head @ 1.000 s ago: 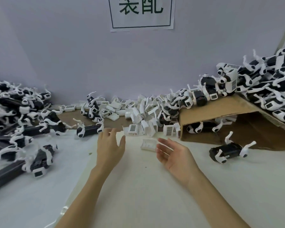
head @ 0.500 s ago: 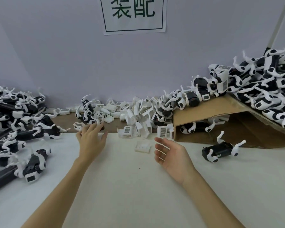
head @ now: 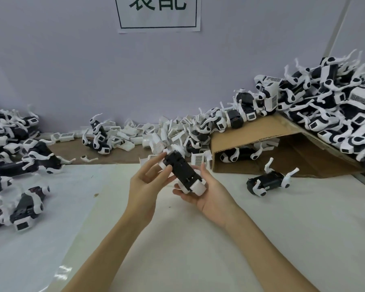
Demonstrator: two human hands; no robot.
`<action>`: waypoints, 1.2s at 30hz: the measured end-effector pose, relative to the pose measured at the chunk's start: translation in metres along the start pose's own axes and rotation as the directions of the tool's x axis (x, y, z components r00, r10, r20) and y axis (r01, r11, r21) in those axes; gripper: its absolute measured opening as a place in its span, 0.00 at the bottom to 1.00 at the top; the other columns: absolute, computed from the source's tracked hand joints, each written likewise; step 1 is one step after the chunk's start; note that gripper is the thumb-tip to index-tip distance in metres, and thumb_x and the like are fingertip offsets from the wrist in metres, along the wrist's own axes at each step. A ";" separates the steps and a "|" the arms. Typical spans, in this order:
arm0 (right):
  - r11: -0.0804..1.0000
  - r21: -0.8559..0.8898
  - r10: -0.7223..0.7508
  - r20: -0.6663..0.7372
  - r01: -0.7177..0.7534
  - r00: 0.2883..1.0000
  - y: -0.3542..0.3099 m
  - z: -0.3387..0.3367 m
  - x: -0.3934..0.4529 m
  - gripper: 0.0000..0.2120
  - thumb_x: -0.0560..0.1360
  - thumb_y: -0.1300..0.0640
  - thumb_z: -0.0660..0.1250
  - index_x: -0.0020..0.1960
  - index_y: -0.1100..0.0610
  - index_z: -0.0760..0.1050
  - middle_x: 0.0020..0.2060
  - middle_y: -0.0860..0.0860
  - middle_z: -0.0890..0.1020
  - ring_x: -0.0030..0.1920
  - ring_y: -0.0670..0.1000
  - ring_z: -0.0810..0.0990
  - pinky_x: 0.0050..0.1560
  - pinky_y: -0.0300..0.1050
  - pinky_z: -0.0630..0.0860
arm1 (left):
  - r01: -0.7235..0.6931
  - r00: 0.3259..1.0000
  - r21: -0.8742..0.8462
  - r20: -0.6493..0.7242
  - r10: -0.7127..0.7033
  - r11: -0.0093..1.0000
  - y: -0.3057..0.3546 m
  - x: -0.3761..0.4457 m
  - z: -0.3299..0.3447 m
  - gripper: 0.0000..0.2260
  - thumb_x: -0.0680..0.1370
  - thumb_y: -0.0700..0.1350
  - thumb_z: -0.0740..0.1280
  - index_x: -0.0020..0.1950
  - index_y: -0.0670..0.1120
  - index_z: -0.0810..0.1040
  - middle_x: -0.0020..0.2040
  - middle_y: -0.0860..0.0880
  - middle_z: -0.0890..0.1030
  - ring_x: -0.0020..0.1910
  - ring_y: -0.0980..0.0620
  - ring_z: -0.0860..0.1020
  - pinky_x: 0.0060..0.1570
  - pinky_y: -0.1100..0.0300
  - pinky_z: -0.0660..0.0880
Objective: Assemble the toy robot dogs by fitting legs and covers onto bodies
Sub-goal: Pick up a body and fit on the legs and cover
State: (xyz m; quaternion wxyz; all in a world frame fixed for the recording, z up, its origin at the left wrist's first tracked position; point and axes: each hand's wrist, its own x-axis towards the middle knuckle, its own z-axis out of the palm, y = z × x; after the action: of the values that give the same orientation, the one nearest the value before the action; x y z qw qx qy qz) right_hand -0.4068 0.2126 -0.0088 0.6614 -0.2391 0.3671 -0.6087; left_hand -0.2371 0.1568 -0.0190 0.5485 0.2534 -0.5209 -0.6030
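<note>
The white bench (head: 198, 239) spreads beneath the grip, and a pale wall with a framed paper sign (head: 158, 13) rises beyond it. To the right of the grip and farther off, a heap of black-and-white robot dogs (head: 335, 106) lies on a slanted cardboard sheet (head: 251, 131), with a few more dogs tucked under the flap. To the left of the grip, another heap of dogs (head: 11, 157) covers the bench edge. Directly behind the grip, a scatter of white covers (head: 154, 135) lies along the wall. Just right of the grip, one dog with legs upward (head: 269, 181) lies alone on the bench. A single white leg (head: 88, 159) rests behind and left of the grip.

Above the bench, both hands hold a black dog body (head: 182, 170), tilted with its white end toward the person. The left hand (head: 145, 184) pinches the far end of the body between thumb and fingers. The right hand (head: 209, 194) cradles the near, white end, its fingers curled beneath it, so the grip of each hand is clamped on the body.
</note>
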 end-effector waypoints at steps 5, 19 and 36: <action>0.962 -0.115 -0.252 -0.033 0.246 0.967 0.002 -0.001 0.004 0.20 0.85 0.56 0.64 0.73 0.37 0.72 0.69 0.52 0.77 0.60 0.58 0.85 0.57 0.54 0.82 | 0.117 0.991 -0.044 0.072 -0.114 0.992 -0.002 0.001 -0.006 0.19 0.83 0.43 0.71 0.74 0.52 0.77 0.64 0.37 0.84 0.62 0.35 0.84 0.63 0.47 0.82; 0.922 -0.301 -0.222 0.099 0.242 0.970 -0.007 -0.010 0.002 0.25 0.77 0.52 0.72 0.67 0.67 0.78 0.65 0.61 0.83 0.67 0.53 0.81 0.73 0.47 0.73 | 0.229 0.973 0.011 0.038 -0.229 0.973 0.000 0.002 -0.004 0.27 0.79 0.57 0.74 0.65 0.35 0.81 0.60 0.37 0.86 0.59 0.41 0.85 0.65 0.49 0.79; 0.972 -0.153 0.213 0.249 -0.179 0.945 -0.030 -0.025 -0.012 0.40 0.77 0.23 0.55 0.72 0.52 0.77 0.66 0.69 0.79 0.45 0.60 0.87 0.26 0.40 0.74 | 0.091 0.915 0.063 0.389 -0.109 0.994 0.016 0.002 -0.023 0.31 0.82 0.30 0.68 0.82 0.52 0.68 0.75 0.42 0.76 0.73 0.40 0.75 0.70 0.56 0.74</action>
State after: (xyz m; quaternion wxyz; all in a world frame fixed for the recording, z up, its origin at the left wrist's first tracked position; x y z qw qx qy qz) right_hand -0.4453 0.2232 0.0008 0.7450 -0.3222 0.3360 -0.4778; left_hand -0.2112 0.1487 -0.0117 0.3960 0.1658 -0.6196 -0.6572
